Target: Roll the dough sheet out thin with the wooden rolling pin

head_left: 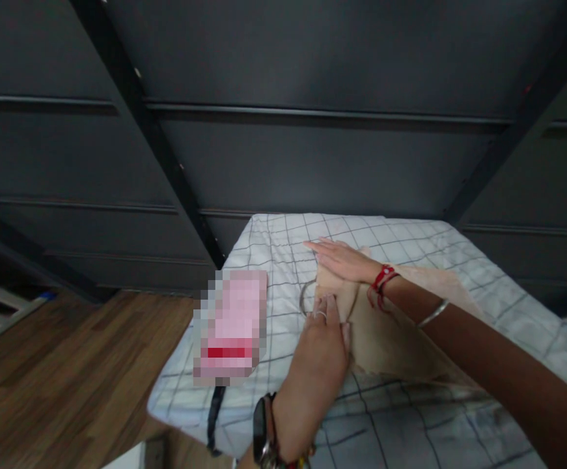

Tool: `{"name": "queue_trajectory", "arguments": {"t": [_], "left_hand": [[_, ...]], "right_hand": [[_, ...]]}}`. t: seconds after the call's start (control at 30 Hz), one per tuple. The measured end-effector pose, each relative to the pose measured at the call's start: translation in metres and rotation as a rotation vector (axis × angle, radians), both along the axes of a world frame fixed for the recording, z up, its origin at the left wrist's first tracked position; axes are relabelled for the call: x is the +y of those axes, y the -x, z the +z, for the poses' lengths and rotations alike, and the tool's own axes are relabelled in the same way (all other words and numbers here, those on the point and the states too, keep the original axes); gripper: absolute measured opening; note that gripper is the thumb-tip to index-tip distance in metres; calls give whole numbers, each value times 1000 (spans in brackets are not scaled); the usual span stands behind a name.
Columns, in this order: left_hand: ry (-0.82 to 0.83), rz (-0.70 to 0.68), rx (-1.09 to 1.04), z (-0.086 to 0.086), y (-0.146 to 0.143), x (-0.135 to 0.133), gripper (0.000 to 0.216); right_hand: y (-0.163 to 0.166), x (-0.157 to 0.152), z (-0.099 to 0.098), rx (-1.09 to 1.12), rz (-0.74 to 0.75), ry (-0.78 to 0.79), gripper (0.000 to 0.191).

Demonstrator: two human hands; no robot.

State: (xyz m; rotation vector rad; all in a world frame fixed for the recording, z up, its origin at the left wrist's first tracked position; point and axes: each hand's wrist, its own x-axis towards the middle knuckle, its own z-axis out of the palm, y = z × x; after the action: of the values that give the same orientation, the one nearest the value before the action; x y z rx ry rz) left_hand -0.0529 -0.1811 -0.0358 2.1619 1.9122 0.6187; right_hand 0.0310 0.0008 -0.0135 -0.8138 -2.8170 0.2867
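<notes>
A beige piece of cloth [390, 339] lies spread on the bed, its right part paler and sheer-looking. A thin round hoop [303, 299] shows past the cloth's left edge, and its curve continues under or around the fabric; I cannot tell which. My left hand [325, 332], with a ring and a wristwatch, rests on the cloth's left part inside the hoop, fingers laid flat. Just beyond it, my right hand [345, 260] lies palm down over the far left corner, fingers stretched to the left. Neither hand grips anything visible.
The bed has a white checked sheet [283, 247]. A blurred-out pink object [238, 312] lies on its left side, with a dark strap [215, 417] below it. Dark grey panels [312, 163] stand behind. Wooden floor [92, 352] shows at the left.
</notes>
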Motion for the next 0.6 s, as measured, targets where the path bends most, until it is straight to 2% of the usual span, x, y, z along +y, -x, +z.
{"name": "queue_trajectory", "arguments": {"t": [0.17, 0.27, 0.4, 0.6], "left_hand": [[-37, 5, 35, 7, 12, 3, 38], [-70, 6, 78, 8, 13, 3, 39], [-163, -1, 261, 2, 1, -7, 45], [-396, -133, 415, -13, -22, -30, 45]], "right_hand": [[32, 7, 2, -1, 11, 45, 50], [32, 5, 5, 18, 18, 19, 49], [-3, -7, 9, -15, -13, -44, 50], [-80, -46, 4, -89, -139, -112, 51]]}}
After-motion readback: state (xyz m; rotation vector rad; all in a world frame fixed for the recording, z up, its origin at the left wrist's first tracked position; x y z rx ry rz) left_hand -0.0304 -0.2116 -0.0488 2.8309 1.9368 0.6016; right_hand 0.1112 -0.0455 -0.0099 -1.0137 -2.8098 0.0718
